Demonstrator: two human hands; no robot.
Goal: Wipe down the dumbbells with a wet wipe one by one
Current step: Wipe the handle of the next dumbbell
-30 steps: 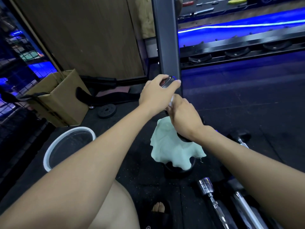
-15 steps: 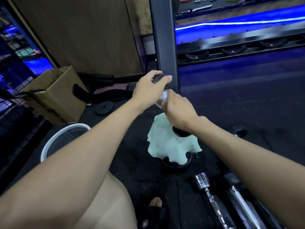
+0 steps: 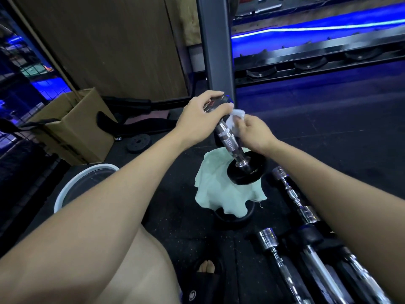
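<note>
A dumbbell [image 3: 230, 142] with a chrome handle and black end plates stands tilted, its lower plate resting on a pale green cloth [image 3: 223, 194]. My left hand [image 3: 199, 117] grips the upper plate from above. A white wet wipe [image 3: 235, 117] sits against the upper part of the chrome handle, pinched in the fingers of my right hand [image 3: 254, 132]. The cloth drapes over another black weight on the floor.
Several chrome bars and dumbbells [image 3: 293, 198] lie on the black rubber floor at the right. A white-rimmed bucket [image 3: 72, 183] stands at the left, a cardboard box [image 3: 72, 126] behind it. A dark rack post [image 3: 217, 47] rises just behind the hands.
My right hand has slid up and off the handle's middle, baring the chrome grip and the lower plate. The white wipe now shows near the upper plate. The left hand keeps its hold.
</note>
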